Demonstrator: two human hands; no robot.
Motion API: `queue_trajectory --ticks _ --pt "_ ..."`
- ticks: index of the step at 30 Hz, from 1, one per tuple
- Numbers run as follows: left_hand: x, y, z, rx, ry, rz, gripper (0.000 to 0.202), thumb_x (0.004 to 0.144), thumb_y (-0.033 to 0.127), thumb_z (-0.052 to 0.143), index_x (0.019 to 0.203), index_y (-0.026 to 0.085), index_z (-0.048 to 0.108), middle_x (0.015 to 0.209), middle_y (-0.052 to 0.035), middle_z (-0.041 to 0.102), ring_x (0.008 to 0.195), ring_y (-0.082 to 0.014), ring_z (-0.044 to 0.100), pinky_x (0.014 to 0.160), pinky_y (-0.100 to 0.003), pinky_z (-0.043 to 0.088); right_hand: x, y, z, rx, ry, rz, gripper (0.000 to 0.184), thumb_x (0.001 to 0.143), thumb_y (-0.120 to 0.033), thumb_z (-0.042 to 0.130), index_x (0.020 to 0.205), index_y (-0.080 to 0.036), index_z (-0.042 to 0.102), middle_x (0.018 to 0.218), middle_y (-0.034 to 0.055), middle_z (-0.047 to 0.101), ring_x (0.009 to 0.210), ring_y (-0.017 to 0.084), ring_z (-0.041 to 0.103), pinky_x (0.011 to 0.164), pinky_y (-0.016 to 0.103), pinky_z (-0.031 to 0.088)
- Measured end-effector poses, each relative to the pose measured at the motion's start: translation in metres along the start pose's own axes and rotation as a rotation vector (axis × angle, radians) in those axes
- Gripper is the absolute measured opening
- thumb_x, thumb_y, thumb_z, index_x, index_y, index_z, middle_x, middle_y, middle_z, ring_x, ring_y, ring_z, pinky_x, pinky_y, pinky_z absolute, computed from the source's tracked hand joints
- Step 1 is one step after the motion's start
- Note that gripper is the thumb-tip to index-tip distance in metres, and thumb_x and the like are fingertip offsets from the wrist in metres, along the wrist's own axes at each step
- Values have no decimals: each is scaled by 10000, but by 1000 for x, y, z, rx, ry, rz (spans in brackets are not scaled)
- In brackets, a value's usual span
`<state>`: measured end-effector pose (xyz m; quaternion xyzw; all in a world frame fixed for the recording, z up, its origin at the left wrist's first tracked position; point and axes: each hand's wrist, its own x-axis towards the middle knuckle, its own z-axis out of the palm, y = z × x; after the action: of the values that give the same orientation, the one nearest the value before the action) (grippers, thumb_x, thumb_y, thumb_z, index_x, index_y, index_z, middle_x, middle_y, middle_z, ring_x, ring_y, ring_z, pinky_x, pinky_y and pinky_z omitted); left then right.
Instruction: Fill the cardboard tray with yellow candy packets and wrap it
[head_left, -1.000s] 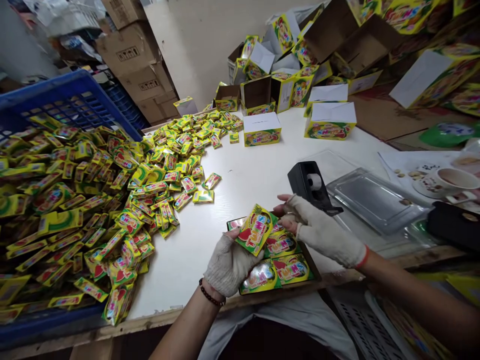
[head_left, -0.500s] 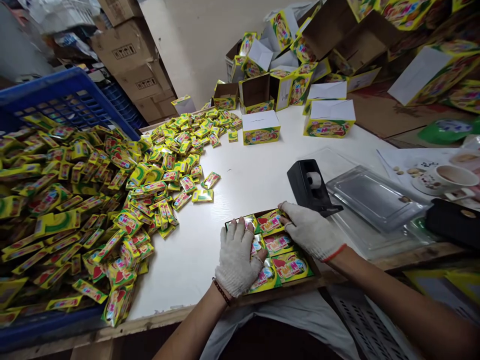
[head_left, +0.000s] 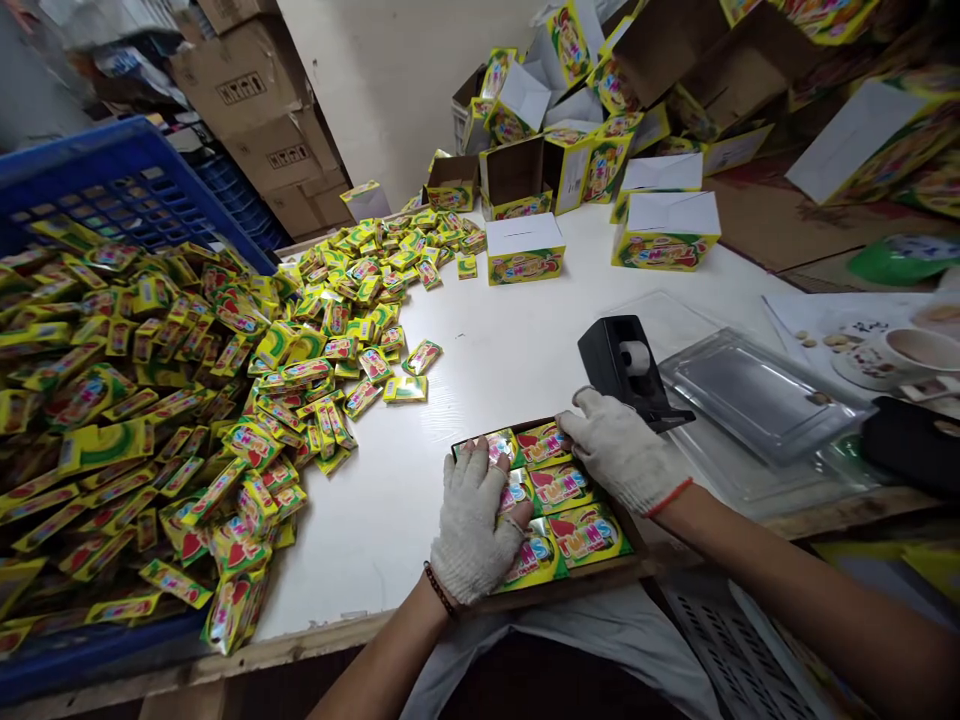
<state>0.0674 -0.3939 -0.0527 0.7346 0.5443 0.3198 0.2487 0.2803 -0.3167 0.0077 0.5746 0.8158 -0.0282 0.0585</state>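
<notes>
Both my hands wear white knit gloves. My left hand (head_left: 472, 520) lies flat, fingers spread, on the left column of yellow candy packets (head_left: 585, 530) packed in a shallow brown tray (head_left: 626, 545) at the table's near edge. My right hand (head_left: 619, 450) rests palm down on the tray's far right corner, its fingers bent over the top packet there, beside a black tape dispenser (head_left: 622, 370). Neither hand grips a packet.
A big heap of loose yellow packets (head_left: 187, 400) spills from a blue crate (head_left: 112, 190) across the left of the white table (head_left: 495, 340). Yellow cartons (head_left: 523, 250) stand at the back. Clear plastic lids (head_left: 757, 395), a cup (head_left: 911, 352) and a black object (head_left: 911, 440) lie right.
A second ago both hands held one packet above the tray. It now lies in the tray, and both hands have come down flat on the packed packets.
</notes>
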Motion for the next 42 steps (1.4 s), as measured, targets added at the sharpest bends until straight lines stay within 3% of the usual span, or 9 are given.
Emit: queue_trajectory --ticks 5,12,17,21,25,29,33,37,42 --pt "36 -35 -23 81 188 -48 388 939 282 524 1311 202 596 1526 -168 458 1437 -294 405 1182 -500 336 -12 -9 17 -137 51 -123 328 873 -12 457 1073 -82 707 1062 223 668 919 318 640 782 433 507" --pt "141 -100 -71 407 -8 -322 410 752 93 574 1151 175 621 1329 -179 575 1353 -357 426 1152 -539 287 -22 -29 46 -216 121 -161 356 853 -39 506 1135 -65 722 1212 244 675 1205 385 584 979 521 490" --pt "155 -114 -81 380 -68 -435 315 701 151 654 1012 171 610 1206 -176 620 1302 -389 447 1122 -567 248 -17 -49 56 -218 67 -97 417 866 -72 517 1254 -51 666 1249 269 656 1192 378 606 981 498 507" --pt "141 -99 -82 240 -37 -477 251 758 302 669 967 181 602 1047 -137 655 1099 -334 581 969 -461 424 -12 -54 51 -141 -33 -10 405 895 -67 470 1257 -60 652 1274 283 630 1150 358 626 908 457 528" --pt "109 -60 -71 -16 16 -404 404 904 447 502 1193 169 557 970 -76 669 912 -226 644 819 -350 512 -14 -47 40 -14 -93 -47 383 896 -109 511 1252 -87 650 1259 248 636 1139 322 617 964 410 493" --pt "66 -6 -52 -656 60 -309 450 912 570 518 1150 198 606 1010 -66 694 947 -201 654 846 -316 534 -12 -45 31 -1 -56 11 315 904 -128 509 1171 -77 668 1243 244 640 1170 323 590 1019 411 463" --pt "36 35 -31 -1207 74 -437 433 838 565 675 1096 219 647 1060 -67 712 1003 -239 668 901 -368 553 -3 -52 24 110 -163 100 362 897 -76 477 1225 -62 631 1288 244 618 1227 325 568 1016 403 478" --pt "30 44 -16 -1361 80 -591 468 800 596 701 1050 204 647 1042 -76 726 971 -265 693 869 -424 594 -2 -54 23 138 -183 123 386 900 -41 413 1226 -31 618 1309 272 599 1263 341 546 1034 426 462" --pt "35 43 -19 -1372 62 -634 461 819 601 672 1063 213 624 987 -83 714 948 -275 701 853 -436 595 -17 -30 21 468 -81 77 343 893 -78 407 1143 -130 637 1190 154 683 1141 220 633 1007 307 487"
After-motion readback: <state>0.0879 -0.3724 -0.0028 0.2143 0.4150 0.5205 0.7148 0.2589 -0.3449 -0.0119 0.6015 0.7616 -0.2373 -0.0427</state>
